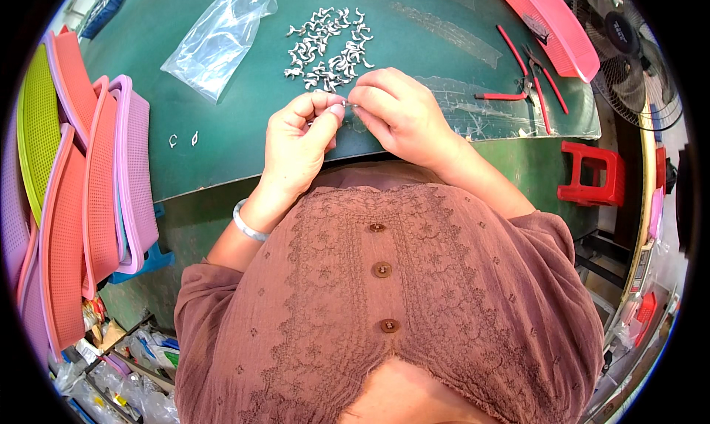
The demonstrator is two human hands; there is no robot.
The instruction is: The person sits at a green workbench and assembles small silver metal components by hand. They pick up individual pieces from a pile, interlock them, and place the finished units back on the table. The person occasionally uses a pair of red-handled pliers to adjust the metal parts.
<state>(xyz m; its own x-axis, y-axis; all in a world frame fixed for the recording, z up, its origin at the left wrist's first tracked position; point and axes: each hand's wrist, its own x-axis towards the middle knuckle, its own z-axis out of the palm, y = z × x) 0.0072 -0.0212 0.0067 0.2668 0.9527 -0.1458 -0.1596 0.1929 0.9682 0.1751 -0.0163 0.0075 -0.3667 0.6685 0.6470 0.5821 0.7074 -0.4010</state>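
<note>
Nearest to us was the brown blouse, and beyond it we saw a pale bracelet (250, 223) on the left wrist. Just over the near edge of the green table (237, 128), the left hand (303, 132) and right hand (403, 117) came together, thumbs and fingertips pinched from both sides on a small metallic part (349, 104). The fingers hid most of it, so we could not tell its full shape. We judged it light and stiff, perhaps slick on its bare surface and easy to drop; a pinch at its two ends, with the fingertip pads, seemed the surest hold, leaving its middle free. Well to the left lay two small loose pieces (195, 138), apart from each other. Right of the hands we saw two red-handled hand tools (528, 87), close together, handles spread. Just past the fingertips lay a loose heap of curved grey pieces (347, 61), many touching or overlapping, and we thought one would be easiest to lift from the heap's fringe. Left of the heap a clear plastic bag (222, 43) lay flat, and at the far right stood a pink basket (555, 32) beside a fan (621, 35).
</note>
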